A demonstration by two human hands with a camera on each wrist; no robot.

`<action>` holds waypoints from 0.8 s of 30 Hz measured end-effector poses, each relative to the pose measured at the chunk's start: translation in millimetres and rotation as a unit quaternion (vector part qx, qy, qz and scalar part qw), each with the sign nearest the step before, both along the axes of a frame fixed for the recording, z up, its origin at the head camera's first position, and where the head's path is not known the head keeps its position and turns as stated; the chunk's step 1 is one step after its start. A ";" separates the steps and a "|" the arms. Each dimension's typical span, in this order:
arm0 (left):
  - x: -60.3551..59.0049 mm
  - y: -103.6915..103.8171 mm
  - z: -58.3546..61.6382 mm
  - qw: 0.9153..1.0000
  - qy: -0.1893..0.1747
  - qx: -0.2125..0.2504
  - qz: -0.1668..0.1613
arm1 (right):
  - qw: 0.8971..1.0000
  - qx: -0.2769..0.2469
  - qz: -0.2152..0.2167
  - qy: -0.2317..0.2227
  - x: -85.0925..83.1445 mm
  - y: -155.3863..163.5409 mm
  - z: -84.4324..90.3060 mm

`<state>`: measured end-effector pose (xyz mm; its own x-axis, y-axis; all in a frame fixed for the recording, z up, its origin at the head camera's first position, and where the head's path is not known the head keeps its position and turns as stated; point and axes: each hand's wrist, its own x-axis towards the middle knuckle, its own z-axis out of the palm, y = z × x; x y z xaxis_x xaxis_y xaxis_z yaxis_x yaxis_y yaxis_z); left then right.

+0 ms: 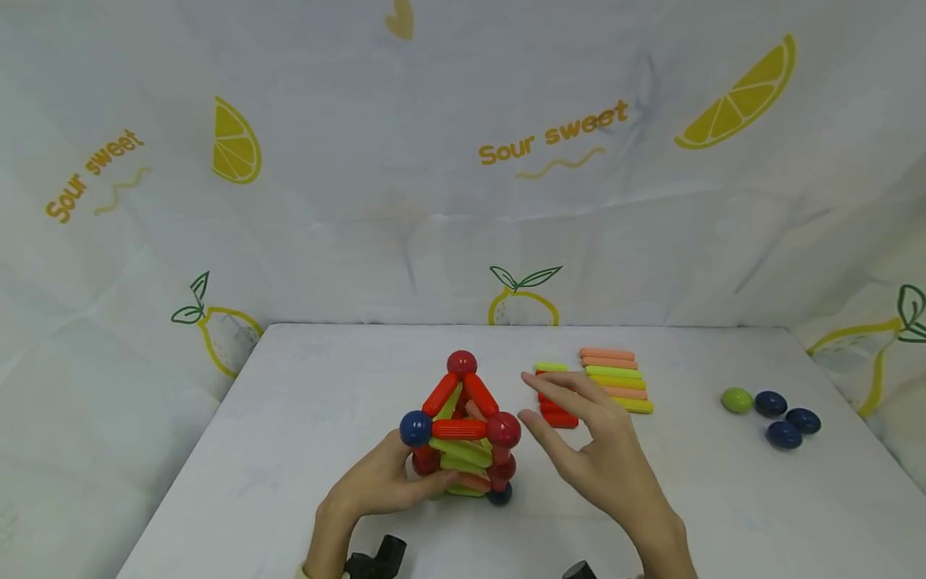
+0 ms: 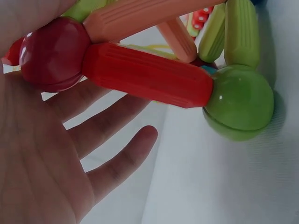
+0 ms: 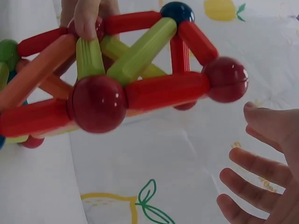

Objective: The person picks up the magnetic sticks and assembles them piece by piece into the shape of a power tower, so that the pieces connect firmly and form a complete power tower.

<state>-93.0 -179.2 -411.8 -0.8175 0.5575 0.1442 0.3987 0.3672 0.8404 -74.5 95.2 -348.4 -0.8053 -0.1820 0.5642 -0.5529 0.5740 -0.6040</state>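
A tower of magnetic rods and balls [image 1: 460,430] stands on the table in front of me, with red rods on top and green and orange rods lower down. My left hand [image 1: 376,485] grips it low on its left side, the thumb across the front and the other fingers behind. In the left wrist view, a red ball [image 2: 55,54] lies against that hand and a green ball [image 2: 239,102] sits at the tower's foot. My right hand [image 1: 604,450] is beside the upper right red ball [image 1: 503,430], its fingers spread and holding nothing.
Loose orange and yellow-green rods [image 1: 613,372] lie in a row behind my right hand, next to a group of red rods [image 1: 559,420]. Farther right are a green ball [image 1: 737,400] and several dark blue balls [image 1: 784,435]. A printed cloth [image 1: 347,241] hangs behind the table.
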 end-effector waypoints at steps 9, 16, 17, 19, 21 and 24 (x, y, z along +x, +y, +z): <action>3.7 -12.0 0.3 0.999 -0.019 -0.030 0.027 | 0.994 0.080 -0.052 -0.059 -25.5 20.8 -21.3; 4.0 -16.4 -1.9 0.999 0.000 -0.017 0.028 | 0.965 0.184 -0.068 -0.175 -48.4 27.1 -57.5; 4.1 -16.8 -2.0 0.999 0.004 -0.016 0.029 | 0.960 0.192 -0.067 -0.191 -50.8 27.3 -62.3; 4.0 -17.0 -2.1 0.999 0.008 -0.017 0.029 | 0.953 0.200 -0.070 -0.217 -54.2 27.1 -70.5; 3.6 -16.6 -2.1 0.999 0.010 -0.018 0.028 | 0.946 0.206 -0.072 -0.238 -56.2 26.6 -76.8; 2.6 -14.7 -1.6 0.999 0.019 -0.020 0.025 | 0.943 0.209 -0.076 -0.249 -56.9 25.8 -83.7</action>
